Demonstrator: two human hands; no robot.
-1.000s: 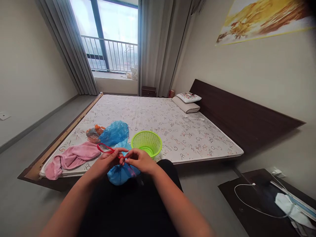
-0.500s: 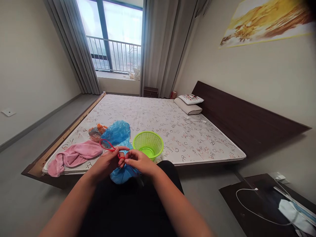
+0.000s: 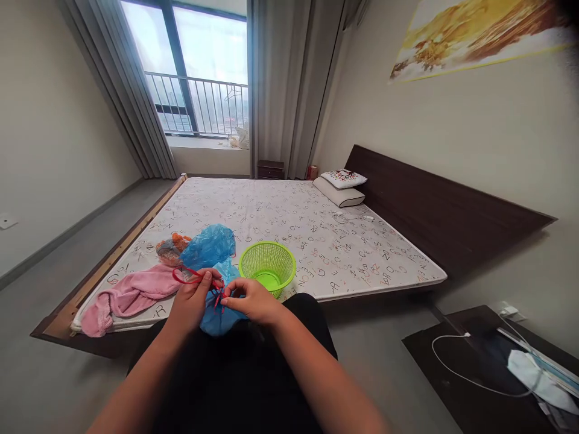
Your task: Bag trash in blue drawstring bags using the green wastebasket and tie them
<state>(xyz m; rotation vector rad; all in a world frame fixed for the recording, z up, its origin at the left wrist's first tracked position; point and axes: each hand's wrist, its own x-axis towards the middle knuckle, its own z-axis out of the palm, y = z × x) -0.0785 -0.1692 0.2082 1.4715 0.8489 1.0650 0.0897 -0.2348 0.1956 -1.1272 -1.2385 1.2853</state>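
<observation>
Between my two hands runs a thin red cord [image 3: 187, 278], with a loop sticking out to the left and a tangle of strands at the fingertips. My left hand [image 3: 198, 297] is closed, thumb pressed over the cord. Pinched fingers of my right hand [image 3: 251, 299] grip the cord's strands on the other side. Under the hands a light blue plastic bag [image 3: 217, 319] hangs over my lap; whether the cord is tied to it I cannot tell. Just beyond my right hand stands a green plastic basket [image 3: 268, 265] with nothing in it.
On the mattress [image 3: 362, 259] lie a pink cloth [image 3: 131, 292], a crumpled blue plastic bag [image 3: 210, 244] and an orange and grey bundle [image 3: 173, 248]. Pillows [image 3: 341, 188] rest by the headboard [image 3: 429, 205]. A dark nightstand [image 3: 446, 374] with a white cable stands at right.
My hands have moved slightly apart, and the red strands between them now show more. My left thumb has come up over the cord. The view has shifted a little to the right.
</observation>
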